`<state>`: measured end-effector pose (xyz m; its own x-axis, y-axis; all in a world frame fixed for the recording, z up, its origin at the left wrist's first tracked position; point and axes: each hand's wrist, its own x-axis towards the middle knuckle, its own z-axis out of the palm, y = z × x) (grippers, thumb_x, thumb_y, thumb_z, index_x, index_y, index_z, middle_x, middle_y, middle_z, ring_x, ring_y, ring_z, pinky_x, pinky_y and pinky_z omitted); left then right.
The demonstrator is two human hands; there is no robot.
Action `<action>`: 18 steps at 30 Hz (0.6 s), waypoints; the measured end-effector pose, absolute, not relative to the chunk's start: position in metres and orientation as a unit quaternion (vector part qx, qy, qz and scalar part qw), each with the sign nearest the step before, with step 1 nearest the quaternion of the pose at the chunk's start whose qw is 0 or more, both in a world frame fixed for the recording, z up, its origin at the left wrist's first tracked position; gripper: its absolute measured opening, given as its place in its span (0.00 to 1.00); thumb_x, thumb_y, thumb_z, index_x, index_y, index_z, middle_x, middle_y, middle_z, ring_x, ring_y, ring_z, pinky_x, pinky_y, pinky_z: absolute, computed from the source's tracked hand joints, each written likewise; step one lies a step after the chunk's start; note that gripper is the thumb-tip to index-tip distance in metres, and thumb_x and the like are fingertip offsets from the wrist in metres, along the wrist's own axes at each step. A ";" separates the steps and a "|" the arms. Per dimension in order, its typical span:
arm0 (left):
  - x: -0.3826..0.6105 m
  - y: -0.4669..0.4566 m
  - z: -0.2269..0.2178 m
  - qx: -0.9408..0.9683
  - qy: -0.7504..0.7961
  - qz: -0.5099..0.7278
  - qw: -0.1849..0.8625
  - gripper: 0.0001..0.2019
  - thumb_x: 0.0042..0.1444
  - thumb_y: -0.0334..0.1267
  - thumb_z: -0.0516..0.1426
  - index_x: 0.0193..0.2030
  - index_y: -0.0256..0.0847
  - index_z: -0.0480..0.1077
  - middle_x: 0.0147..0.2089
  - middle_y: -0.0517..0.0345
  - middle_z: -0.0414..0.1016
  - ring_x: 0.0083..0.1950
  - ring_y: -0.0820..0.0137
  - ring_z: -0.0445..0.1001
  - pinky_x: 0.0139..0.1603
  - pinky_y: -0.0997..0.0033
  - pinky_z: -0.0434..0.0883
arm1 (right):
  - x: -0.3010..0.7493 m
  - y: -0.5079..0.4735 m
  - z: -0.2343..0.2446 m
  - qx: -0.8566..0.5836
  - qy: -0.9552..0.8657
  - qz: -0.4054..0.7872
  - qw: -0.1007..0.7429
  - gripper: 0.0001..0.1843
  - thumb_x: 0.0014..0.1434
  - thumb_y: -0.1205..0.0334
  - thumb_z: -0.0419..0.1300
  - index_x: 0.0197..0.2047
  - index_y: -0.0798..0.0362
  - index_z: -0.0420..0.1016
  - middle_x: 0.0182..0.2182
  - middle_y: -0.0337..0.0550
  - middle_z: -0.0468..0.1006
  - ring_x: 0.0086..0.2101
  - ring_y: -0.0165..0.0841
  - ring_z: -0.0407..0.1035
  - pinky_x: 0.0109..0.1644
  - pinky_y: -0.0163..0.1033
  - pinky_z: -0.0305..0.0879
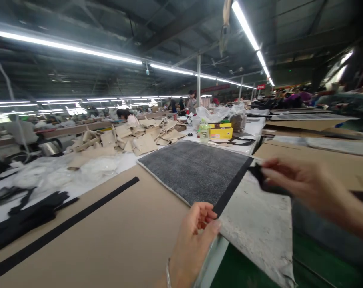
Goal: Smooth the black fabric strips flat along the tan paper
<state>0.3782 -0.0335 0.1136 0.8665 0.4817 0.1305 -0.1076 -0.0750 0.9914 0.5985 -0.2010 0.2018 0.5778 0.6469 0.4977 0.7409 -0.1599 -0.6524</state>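
A dark grey, felt-like panel (196,166) lies on the worktable, with a black fabric strip (233,184) along its right edge. My left hand (196,236) is closed at the near corner of that panel, thumb and fingers meeting around the edge beside the strip's end. To the right, my right hand (295,184), blurred by motion, pinches a small black piece of fabric (258,176) near the panel's far right corner. Beneath is a worn, pale grey board (259,220). A large beige board (124,236) with a long black strip (64,224) lies to the left.
Black strips (34,212) are heaped at the left, near clear plastic bags (94,168). Beige cut pieces (133,136) pile up behind. A yellow box (220,131) and a bottle (203,131) stand beyond the panel. More boards (316,154) are stacked at right. People work in the distance.
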 end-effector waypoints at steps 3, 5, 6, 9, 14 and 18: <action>0.347 -0.027 0.124 0.607 0.159 0.289 0.723 0.19 0.51 0.47 0.64 0.45 0.40 0.67 0.45 0.51 0.73 0.48 0.64 0.71 0.47 0.68 0.66 | 0.525 -0.127 0.167 -0.707 -0.580 -0.015 0.405 0.12 0.63 0.51 0.55 0.37 0.50 0.71 0.31 0.41 0.74 0.30 0.33 0.69 0.32 0.36 0.66; 0.322 -0.021 0.119 0.578 0.191 0.344 0.715 0.20 0.48 0.48 0.67 0.42 0.40 0.67 0.43 0.52 0.73 0.46 0.65 0.71 0.45 0.69 0.66 | 0.480 -0.091 0.150 -0.663 -0.631 0.012 0.402 0.11 0.65 0.55 0.51 0.36 0.50 0.70 0.32 0.41 0.73 0.30 0.32 0.69 0.32 0.35 0.66; 0.309 -0.017 0.114 0.565 0.210 0.372 0.706 0.20 0.48 0.48 0.67 0.40 0.40 0.67 0.42 0.53 0.73 0.44 0.66 0.71 0.44 0.70 0.66 | 0.461 -0.076 0.143 -0.642 -0.650 0.028 0.407 0.11 0.66 0.56 0.50 0.36 0.49 0.70 0.33 0.41 0.73 0.30 0.32 0.70 0.32 0.35 0.66; 0.264 -0.005 0.094 0.532 0.278 0.441 0.667 0.19 0.48 0.48 0.67 0.38 0.40 0.67 0.38 0.55 0.73 0.40 0.68 0.70 0.41 0.71 0.65 | 0.413 -0.043 0.122 -0.575 -0.700 0.078 0.417 0.11 0.66 0.57 0.48 0.36 0.49 0.69 0.33 0.41 0.72 0.30 0.32 0.70 0.33 0.35 0.68; 0.190 0.004 0.073 0.476 0.382 0.501 0.613 0.18 0.47 0.46 0.68 0.37 0.39 0.67 0.35 0.58 0.72 0.37 0.70 0.69 0.39 0.73 0.65 | 0.347 -0.008 0.089 -0.499 -0.761 0.146 0.388 0.11 0.66 0.59 0.47 0.35 0.48 0.68 0.32 0.41 0.72 0.31 0.34 0.70 0.34 0.38 0.66; 0.152 -0.001 0.071 0.447 0.410 0.519 0.602 0.13 0.50 0.43 0.66 0.32 0.37 0.69 0.30 0.61 0.69 0.34 0.73 0.66 0.37 0.74 0.64 | 0.310 0.011 0.071 -0.460 -0.768 0.224 0.385 0.10 0.65 0.58 0.48 0.36 0.49 0.68 0.36 0.45 0.73 0.39 0.39 0.69 0.43 0.44 0.66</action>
